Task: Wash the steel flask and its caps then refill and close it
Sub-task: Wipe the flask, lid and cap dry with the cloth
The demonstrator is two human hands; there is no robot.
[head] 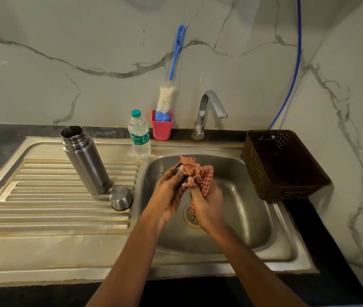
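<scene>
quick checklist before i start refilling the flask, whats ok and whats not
1. Steel flask upright and uncapped on the drainboard: ok.
2. Inner cap finished: not ok; the left hand holds it while the right hand rubs it with the checked cloth over the sink.
3. A hand free to pour: not ok, both are occupied.
4. Water bottle opened: not ok, its teal lid is on.
5. Outer steel cap close by: ok, mouth down beside the flask's base.
6. Flask interior clean: cannot tell.
</scene>
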